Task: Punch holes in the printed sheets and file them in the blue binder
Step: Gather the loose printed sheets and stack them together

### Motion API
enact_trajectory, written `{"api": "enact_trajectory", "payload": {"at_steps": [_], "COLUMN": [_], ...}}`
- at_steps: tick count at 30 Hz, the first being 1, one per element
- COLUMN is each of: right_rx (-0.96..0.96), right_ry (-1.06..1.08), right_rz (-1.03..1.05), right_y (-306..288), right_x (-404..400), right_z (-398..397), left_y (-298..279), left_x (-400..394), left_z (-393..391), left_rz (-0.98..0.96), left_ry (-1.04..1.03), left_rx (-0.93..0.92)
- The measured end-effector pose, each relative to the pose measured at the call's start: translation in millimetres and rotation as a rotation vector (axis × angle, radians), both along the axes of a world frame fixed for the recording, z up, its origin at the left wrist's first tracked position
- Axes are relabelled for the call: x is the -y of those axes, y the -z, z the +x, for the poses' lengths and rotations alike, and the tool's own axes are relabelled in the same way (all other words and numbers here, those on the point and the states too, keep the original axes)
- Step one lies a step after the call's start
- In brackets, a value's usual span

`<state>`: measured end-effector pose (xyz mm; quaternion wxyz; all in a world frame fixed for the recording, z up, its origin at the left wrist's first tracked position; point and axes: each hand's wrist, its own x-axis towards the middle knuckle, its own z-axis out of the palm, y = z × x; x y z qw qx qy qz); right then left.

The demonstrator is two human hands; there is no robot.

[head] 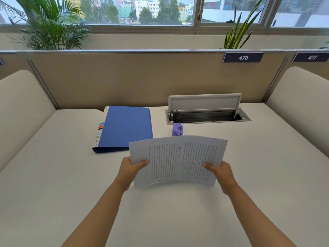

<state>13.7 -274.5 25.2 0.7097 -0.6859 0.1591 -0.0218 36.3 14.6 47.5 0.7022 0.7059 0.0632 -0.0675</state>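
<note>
I hold the printed sheets (178, 159) upright over the white desk, their lower edge close to or on the desktop, the stack bowed slightly. My left hand (130, 169) grips the left edge with the thumb on the front. My right hand (219, 172) grips the right edge the same way. The blue binder (124, 129) lies closed on the desk, behind and left of the sheets. A small purple hole punch (177, 129) stands just behind the top edge of the sheets, right of the binder.
An open cable tray (206, 116) with its lid raised is sunk into the desk behind the punch. Beige partition panels (124, 79) enclose the desk at the back and both sides. The white desk (53, 175) extends left and right of my arms.
</note>
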Motion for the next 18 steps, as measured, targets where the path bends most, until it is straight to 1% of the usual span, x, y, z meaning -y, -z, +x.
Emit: {"api": "enact_trajectory", "payload": {"at_steps": [3,6,10,13,16,18], "right_rx": [0.019,0.009,0.015,-0.015,-0.049,-0.125], "right_ry": [0.021,0.004,-0.007,0.020,0.110,0.241], "right_rz": [0.016,0.015,-0.014,-0.052,-0.058,-0.044], "right_y": [0,4,9,12,15,18], "right_x": [2,3,4,8,10,10], "right_z": [4,3,3,10,14,16], "left_y": [0,5,9,11,12,11], "left_x": [1,2,6,9,16,24], "left_z": [4,5,5,10,15,19], "left_rz": [0.005,0.003,0.018,0.032,-0.018,-0.061], "left_ry": [-0.036,-0.019,-0.030,-0.055,-0.083,-0.109], "left_rx": [0.038,0.042,0.064,0.070,0.039,0.033]}}
